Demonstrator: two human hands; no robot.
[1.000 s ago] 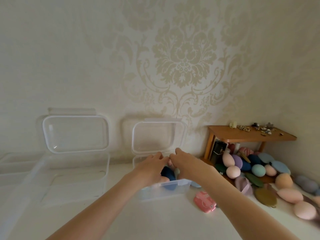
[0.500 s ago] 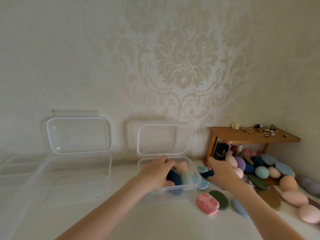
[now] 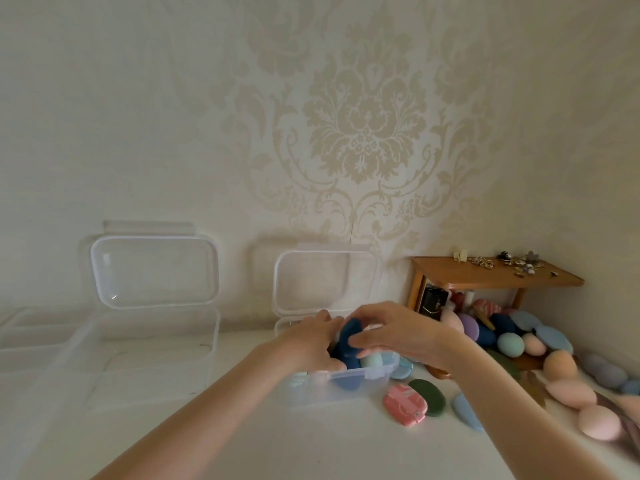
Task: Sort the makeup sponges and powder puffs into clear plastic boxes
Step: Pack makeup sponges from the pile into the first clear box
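Head view: both forearms are stretched forward over the small clear box (image 3: pixel 346 384) on the white table (image 3: pixel 277 441). A dark blue puff (image 3: pixel 348 341) is held upright above the box, the left hand (image 3: pixel 311 344) curled against its left side and the right hand (image 3: pixel 394 336) arched over it, fingers bent round its top. Two open clear boxes are counted, the larger empty box (image 3: pixel 145 355) to the left. Loose sponges are heaped under one wooden shelf (image 3: pixel 491 277)
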